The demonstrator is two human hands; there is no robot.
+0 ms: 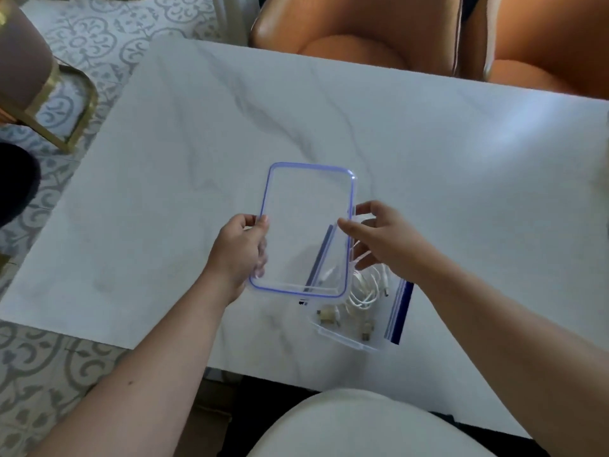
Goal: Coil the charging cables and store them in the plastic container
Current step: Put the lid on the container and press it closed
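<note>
The person has the clear lid (pixel 304 230) with the blue seal up off the table (pixel 428 159), held over the plastic container (pixel 342 338), which sits a bit below centre, toward 6 o'clock. The left hand (pixel 237 255) grips the lid's left edge, fingers closed on the rim with the thumb on top. The right hand (pixel 379 239) is at the lid's right edge around 3 o'clock, fingers spread and only lightly touching, if at all; hard to say it's really gripping.

The white charging cables (pixel 364 288) look like a loose tangle in or over the container, next to a zip bag (pixel 400 311) with a blue strip. The lid blurs that spot, so exactly what's inside is unclear.

Best bet: park the lid flat toward 10 o'clock, well away from the cables, freeing both hands. Then coil one cable at a time in loose loops, no tight bends at the plugs.
</note>
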